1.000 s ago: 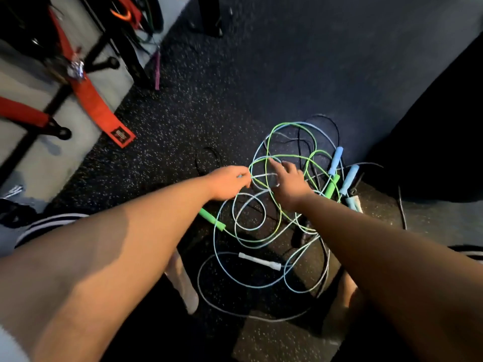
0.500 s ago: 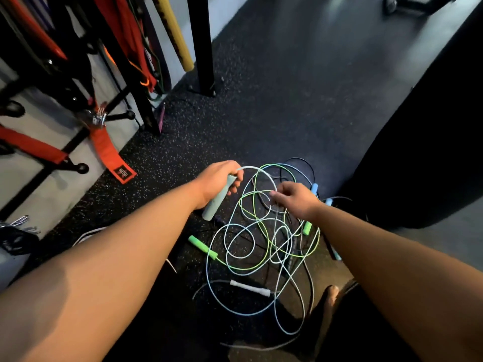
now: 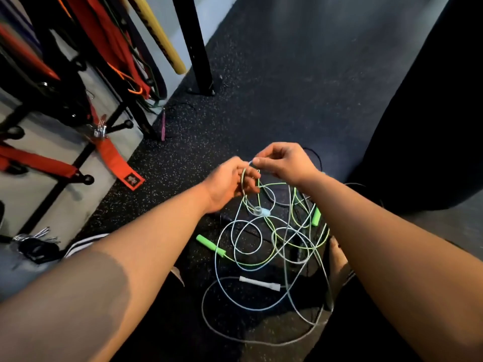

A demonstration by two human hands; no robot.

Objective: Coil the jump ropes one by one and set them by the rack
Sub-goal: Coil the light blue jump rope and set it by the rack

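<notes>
While the rack (image 3: 78,82) with its red straps (image 3: 39,163) stands at the far left, well apart from the work, no coiled rope shows beside it. Next comes the left hand (image 3: 230,184), its fingers curled round a raised loop of thin cord (image 3: 243,180). Just beside it the right hand (image 3: 285,163) pinches the same cord between thumb and forefinger, the two hands almost touching. Below them the jump ropes (image 3: 274,236) lie in one tangled heap on the floor (image 3: 261,74): green and pale blue cords crossing many times, a green handle (image 3: 210,242) at the left edge, a white handle (image 3: 260,283) nearer the person, a pale blue handle (image 3: 262,211) in the middle. The held cord drops straight into that heap, threaded through other loops, so I judge a hard pull would cinch the crossings into a knot or drag the whole heap up. Winding before the rope is freed would likely wrap a second rope into the coil. A handle could also catch in a loop and jerk the cord from the pinch. Whether the bare leg (image 3: 338,262) at the right edge pins any cord I cannot tell.
</notes>
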